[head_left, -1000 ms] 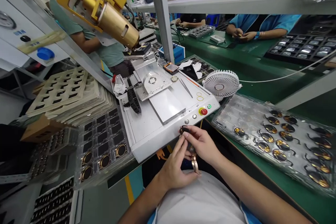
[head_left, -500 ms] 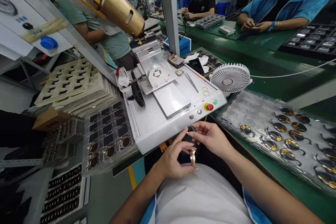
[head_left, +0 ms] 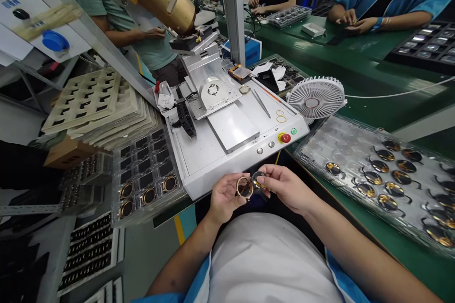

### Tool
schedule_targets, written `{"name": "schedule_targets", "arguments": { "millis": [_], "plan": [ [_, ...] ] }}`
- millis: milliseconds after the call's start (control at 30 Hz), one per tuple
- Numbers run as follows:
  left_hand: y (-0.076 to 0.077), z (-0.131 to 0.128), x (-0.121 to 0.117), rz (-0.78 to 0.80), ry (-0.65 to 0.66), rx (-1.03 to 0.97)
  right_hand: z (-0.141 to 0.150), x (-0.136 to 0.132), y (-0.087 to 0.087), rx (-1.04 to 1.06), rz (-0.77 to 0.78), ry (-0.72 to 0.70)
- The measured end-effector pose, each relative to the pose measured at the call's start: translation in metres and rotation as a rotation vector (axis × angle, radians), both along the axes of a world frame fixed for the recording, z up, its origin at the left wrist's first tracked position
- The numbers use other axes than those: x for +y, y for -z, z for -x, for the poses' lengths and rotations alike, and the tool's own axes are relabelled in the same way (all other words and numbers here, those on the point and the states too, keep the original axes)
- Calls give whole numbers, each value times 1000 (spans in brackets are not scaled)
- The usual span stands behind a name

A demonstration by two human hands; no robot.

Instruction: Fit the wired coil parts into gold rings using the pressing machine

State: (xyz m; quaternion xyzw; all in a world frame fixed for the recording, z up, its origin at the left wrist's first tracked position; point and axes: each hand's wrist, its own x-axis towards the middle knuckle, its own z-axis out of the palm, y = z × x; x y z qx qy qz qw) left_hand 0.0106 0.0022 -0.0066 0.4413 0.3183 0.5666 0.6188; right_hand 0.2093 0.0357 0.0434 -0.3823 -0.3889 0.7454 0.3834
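Between the fingers and thumb of my left hand (head_left: 224, 197) is a gold watch case ring (head_left: 244, 187), its open face turned toward me. My right hand (head_left: 286, 187) pinches a round dark watch display (head_left: 259, 179) with a yellowish patch on it, close beside the ring's right edge. Whether the two parts touch I cannot tell. Both hands are in front of my body, just below the front edge of a white machine (head_left: 199, 180).
The machine bears a metal fixture (head_left: 212, 92), tweezers (head_left: 261, 103) and a red stop button (head_left: 285, 138). A white fan (head_left: 314, 97) stands right of it. Trays of round displays (head_left: 377, 177) and gold-rimmed watch parts (head_left: 147, 195) flank me. Co-workers (head_left: 387, 4) sit across the green bench.
My left hand has turned the gold ring from edge-on to facing me and raised it beside the display. My right hand has tilted the display, showing its yellowish patch. The view has shifted slightly.
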Motion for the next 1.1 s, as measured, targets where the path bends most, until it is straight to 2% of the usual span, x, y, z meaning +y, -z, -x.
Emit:
{"name": "schedule_targets", "arguments": {
  "millis": [100,233,400,500,733,1100],
  "plan": [
    [4,-3,1,32,-42,-40,5,-6,-3,-7,71,-39],
    [9,-4,-2,13,-31,-31,15,-13,-3,-11,119,-7],
    [10,-5,-6,-87,-56,-19,25,-18,-6,-35,53,84],
    [11,-5,-6,-93,-104,6,30,-20,-9,-60,-12,109],
    [17,-2,-7,-55,-172,62,36,-21,-12,-108,-54,115],
    [19,-1,-5,-142,-149,78,35,-17,-7,-105,-62,63]
  ]
}}
